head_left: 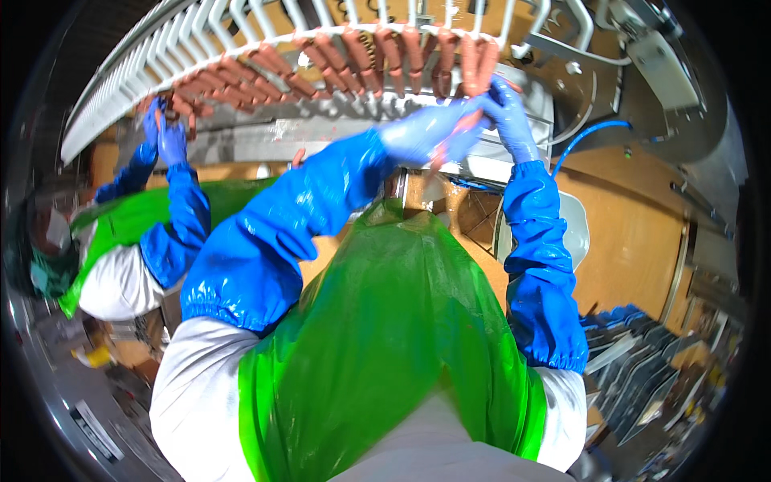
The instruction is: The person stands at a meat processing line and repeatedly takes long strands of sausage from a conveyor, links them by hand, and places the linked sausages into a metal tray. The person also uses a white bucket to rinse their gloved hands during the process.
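Observation:
Pink sausages hang in linked pairs from a curved white rack rail with prongs. At the rail's right end, my right hand, in a blue glove, has its fingers curled at the lower ends of the last hanging sausages. Just left of it and overlapping it, my left hand is smeared by motion. A blurred sausage shows at its fingers and dangles below them. The exact grip of both hands is partly hidden.
A metal trough runs under the sausages. On the left a co-worker in a green apron has gloved hands at the same rack. A blue hose and machine parts stand at the right; a pale stool is below.

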`<state>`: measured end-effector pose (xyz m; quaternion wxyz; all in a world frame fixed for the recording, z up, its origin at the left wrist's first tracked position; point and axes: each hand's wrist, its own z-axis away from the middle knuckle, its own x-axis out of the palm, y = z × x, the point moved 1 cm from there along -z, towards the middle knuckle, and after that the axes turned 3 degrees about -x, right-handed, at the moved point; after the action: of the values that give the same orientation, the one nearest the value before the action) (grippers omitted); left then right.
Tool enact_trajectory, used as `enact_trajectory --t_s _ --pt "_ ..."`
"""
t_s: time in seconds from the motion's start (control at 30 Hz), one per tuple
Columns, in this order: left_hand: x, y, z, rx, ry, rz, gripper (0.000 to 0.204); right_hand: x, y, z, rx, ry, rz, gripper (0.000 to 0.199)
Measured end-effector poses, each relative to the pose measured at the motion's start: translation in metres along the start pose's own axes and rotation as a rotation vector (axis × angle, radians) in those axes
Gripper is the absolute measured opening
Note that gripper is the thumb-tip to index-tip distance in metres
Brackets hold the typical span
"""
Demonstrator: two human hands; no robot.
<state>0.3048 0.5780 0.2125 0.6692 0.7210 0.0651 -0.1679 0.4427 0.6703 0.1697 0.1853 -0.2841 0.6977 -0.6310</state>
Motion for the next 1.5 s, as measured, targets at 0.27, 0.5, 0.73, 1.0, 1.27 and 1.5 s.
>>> enact_trajectory --t_s 0.27,0.5,0.73,1.0,1.27,1.5 --pt "-0.002 -0.02 -0.07 0.013 0.283 0.254 0.029 0.022 -0.001 -0.009 0.003 0.408 -0.211 0.021" --pt "0.003 -0.023 -0.027 0.14 0.714 0.125 0.05 0.05 0.004 -0.017 0.406 0.267 -0.346 0.047" --pt "0.003 -0.008 -0.019 0.009 0.653 0.508 0.032 0.056 0.01 -0.002 0.331 0.258 -0.437 0.053" --pt "-0.033 -0.055 0.0 0.062 0.243 -0.386 0.043 0.059 -0.026 0.007 0.569 -0.007 -0.156 0.047" --pt "-0.072 -0.072 0.04 -0.105 0.097 -0.282 0.05 0.073 -0.008 -0.03 0.583 -0.076 0.259 0.033" --pt "-0.096 -0.097 0.072 -0.35 -0.108 -0.049 0.043 0.077 0.037 -0.034 0.401 0.052 0.459 0.041"
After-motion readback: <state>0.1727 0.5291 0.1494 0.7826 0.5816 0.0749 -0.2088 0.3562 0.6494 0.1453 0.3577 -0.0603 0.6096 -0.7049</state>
